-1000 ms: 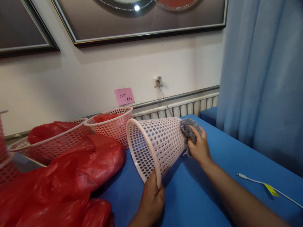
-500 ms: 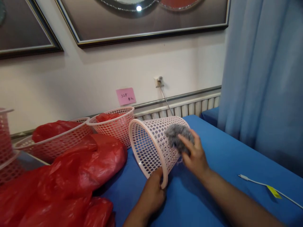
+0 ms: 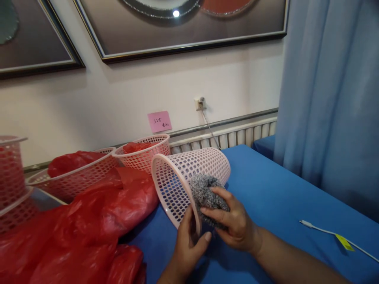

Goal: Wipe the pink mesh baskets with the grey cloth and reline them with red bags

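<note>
In the head view, a pink basket [image 3: 211, 161] lies tipped on its side over the blue table [image 3: 266, 189], its mouth facing the left and near edges and its base pointing toward the far edge. The right hand [image 3: 239, 227] has its fingers spread over a bunched grey cloth [image 3: 207, 197], holding it against the basket's outer wall just behind the rim. The left hand [image 3: 185, 248] straddles the lowest part of the rim, fingers inside the mouth and thumb standing apart on the outer side; whether it truly grips the rim or only steadies it, I cannot tell from this angle.

Over the last second the cloth has travelled along the wall from the base end to the rim end, and the left thumb has opened away from the rim. For the wiping in hand, I take this to mean that a pass down this side has reached its end at the mouth, while the left hold looks lighter.

Crumpled red plastic [image 3: 118, 205] covers the table's near left part. Beyond it, toward the far edge, stand an upright basket [image 3: 160, 150] and a wide basket [image 3: 74, 185], both with red plastic inside. A white cable [image 3: 319, 228] with a yellow tag [image 3: 344, 242] lies toward the table's right edge.
</note>
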`<move>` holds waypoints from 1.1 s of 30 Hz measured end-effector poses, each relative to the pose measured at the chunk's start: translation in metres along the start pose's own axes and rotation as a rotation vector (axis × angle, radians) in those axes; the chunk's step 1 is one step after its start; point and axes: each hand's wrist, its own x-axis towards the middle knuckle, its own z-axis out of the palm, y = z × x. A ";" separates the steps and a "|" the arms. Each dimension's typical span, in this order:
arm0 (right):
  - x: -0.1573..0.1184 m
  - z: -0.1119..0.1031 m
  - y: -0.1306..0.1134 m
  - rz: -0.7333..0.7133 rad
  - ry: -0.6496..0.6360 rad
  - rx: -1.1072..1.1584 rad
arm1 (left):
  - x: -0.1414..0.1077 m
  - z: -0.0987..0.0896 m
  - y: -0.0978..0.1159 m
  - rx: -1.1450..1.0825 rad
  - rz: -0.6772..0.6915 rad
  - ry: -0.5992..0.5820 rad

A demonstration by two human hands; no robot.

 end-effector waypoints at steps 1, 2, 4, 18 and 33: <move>0.001 0.000 -0.002 -0.027 -0.010 0.014 | 0.001 -0.002 -0.001 -0.065 -0.002 0.016; 0.001 0.000 -0.003 -0.047 -0.021 0.026 | 0.002 -0.004 -0.001 -0.095 0.003 0.032; 0.001 0.000 -0.001 -0.054 -0.045 0.041 | 0.005 -0.007 0.000 -0.070 0.020 0.066; -0.005 0.009 0.006 0.132 0.054 -0.086 | 0.011 0.010 0.005 0.239 0.157 -0.069; -0.004 -0.031 0.083 0.697 0.429 -0.325 | 0.026 0.021 0.013 0.330 -0.013 -0.368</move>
